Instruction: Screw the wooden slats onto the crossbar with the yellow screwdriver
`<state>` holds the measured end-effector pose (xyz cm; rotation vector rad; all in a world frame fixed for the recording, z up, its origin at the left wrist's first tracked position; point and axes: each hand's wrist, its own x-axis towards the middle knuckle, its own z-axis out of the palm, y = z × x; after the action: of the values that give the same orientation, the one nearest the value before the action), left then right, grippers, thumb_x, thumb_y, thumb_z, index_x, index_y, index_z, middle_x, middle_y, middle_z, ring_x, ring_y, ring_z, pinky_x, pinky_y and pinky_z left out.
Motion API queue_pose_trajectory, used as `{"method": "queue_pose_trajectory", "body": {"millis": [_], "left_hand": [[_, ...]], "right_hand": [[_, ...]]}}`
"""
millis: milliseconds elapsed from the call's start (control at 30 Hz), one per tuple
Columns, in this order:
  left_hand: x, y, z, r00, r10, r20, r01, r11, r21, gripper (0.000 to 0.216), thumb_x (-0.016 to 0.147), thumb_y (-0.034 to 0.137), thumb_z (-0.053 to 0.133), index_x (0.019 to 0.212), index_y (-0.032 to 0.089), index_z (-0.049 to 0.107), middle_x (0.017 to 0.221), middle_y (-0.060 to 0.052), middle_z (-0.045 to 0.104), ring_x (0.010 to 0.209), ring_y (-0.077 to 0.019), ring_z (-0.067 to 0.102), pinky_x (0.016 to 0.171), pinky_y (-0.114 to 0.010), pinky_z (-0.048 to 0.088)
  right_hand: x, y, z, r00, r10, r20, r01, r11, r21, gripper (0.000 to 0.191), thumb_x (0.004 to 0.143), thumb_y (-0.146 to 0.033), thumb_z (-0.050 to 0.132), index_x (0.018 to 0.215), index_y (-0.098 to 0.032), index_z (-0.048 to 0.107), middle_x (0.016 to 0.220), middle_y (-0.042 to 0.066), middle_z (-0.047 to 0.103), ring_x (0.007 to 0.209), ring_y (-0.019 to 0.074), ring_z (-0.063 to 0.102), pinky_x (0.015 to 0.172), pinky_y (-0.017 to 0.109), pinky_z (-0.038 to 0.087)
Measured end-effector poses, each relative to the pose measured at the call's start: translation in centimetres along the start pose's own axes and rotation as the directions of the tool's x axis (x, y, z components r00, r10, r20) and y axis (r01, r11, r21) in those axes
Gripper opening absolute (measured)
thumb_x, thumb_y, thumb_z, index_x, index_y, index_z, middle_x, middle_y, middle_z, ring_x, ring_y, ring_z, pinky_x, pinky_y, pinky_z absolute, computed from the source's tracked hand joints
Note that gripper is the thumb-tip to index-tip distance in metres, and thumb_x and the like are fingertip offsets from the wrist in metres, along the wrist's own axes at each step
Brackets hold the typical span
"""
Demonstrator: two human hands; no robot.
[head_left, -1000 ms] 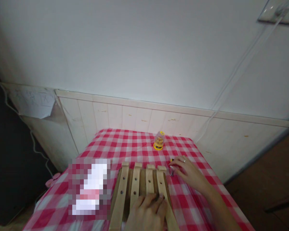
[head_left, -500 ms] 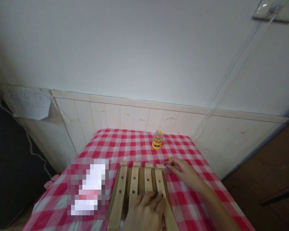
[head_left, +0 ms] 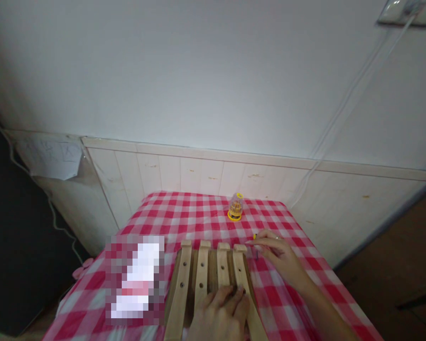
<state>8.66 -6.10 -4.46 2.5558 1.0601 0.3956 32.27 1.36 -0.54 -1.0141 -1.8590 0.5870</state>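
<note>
A wooden piece with several pale slats (head_left: 185, 274) lies on the table at the bottom centre, with dark screw holes or screw heads showing along the slats. My left hand (head_left: 220, 315) lies over the lower part of the right-hand slats, fingers slightly bent and resting on the wood. Just past the far right corner of the slats is my right hand (head_left: 275, 251), thumb and fingers drawn together. Clear plastic seems to lie by its fingertips, and what they hold is too small to make out. A yellow and black bit (head_left: 255, 236) shows beside the fingers, mostly hidden.
A clear, yellow-based screwdriver bit case (head_left: 235, 208) stands toward the back of the table. Red and white checked cloth (head_left: 188, 213) covers the tabletop. A blurred-out white sheet (head_left: 138, 279) lies left of the slats. A panelled wall (head_left: 213, 177) rises behind, with a white cable (head_left: 326, 128) running down it.
The view has shifted slightly, so everything sits a little further right. The fingers of my right hand have moved a little; my left hand stays on the slats.
</note>
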Motion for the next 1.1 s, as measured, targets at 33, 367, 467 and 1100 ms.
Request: {"method": "queue_pose_trajectory", "body": {"millis": [33, 367, 467, 1100], "left_hand": [[0.0, 0.0, 0.0, 1.000, -0.007, 0.006, 0.007, 1.000, -0.003, 0.048, 0.091, 0.020, 0.070, 0.139, 0.018, 0.068, 0.142, -0.010, 0.067, 0.128, -0.0303, 0.065, 0.102, -0.037, 0.056], [-0.2, -0.4, 0.7, 0.999, 0.031, -0.014, -0.030, 0.998, 0.056, 0.046, 0.097, 0.024, 0.069, 0.142, 0.018, 0.066, 0.142, -0.011, 0.066, 0.128, -0.0292, 0.065, 0.101, -0.036, 0.058], [-0.2, -0.1, 0.5, 0.999, 0.031, -0.035, -0.029, 0.997, 0.066, 0.047, 0.095, 0.022, 0.070, 0.142, 0.018, 0.066, 0.141, -0.010, 0.068, 0.127, -0.0282, 0.065, 0.100, -0.034, 0.057], [-0.8, -0.7, 1.8, 0.987, 0.100, -0.127, -0.077, 0.982, 0.171, 0.045, 0.095, 0.023, 0.072, 0.140, 0.021, 0.066, 0.137, -0.005, 0.071, 0.123, -0.0256, 0.068, 0.097, -0.030, 0.059]], "right_hand": [[0.0, -0.2, 0.1, 0.999, -0.034, 0.022, 0.035, 0.999, -0.009, 0.043, 0.099, -0.058, 0.061, 0.091, -0.023, 0.085, 0.081, 0.008, 0.076, 0.077, 0.0221, 0.072, 0.070, 0.034, 0.058], [-0.7, -1.6, 0.4, 0.983, -0.176, 0.056, 0.184, 0.959, -0.215, 0.038, 0.111, -0.036, 0.043, 0.122, -0.026, 0.078, 0.084, 0.007, 0.075, 0.076, 0.0200, 0.073, 0.069, 0.029, 0.060], [-1.3, -1.3, 0.6, 0.977, -0.186, 0.106, 0.209, 0.937, -0.281, 0.039, 0.111, -0.036, 0.042, 0.134, -0.025, 0.071, 0.099, 0.011, 0.080, 0.089, 0.0228, 0.077, 0.075, 0.032, 0.063], [-1.1, -1.7, 2.0, 0.904, -0.313, 0.291, 0.399, 0.861, -0.315, 0.052, 0.114, -0.040, 0.033, 0.103, -0.021, 0.080, 0.090, 0.009, 0.085, 0.088, 0.0196, 0.081, 0.081, 0.029, 0.068]]}}
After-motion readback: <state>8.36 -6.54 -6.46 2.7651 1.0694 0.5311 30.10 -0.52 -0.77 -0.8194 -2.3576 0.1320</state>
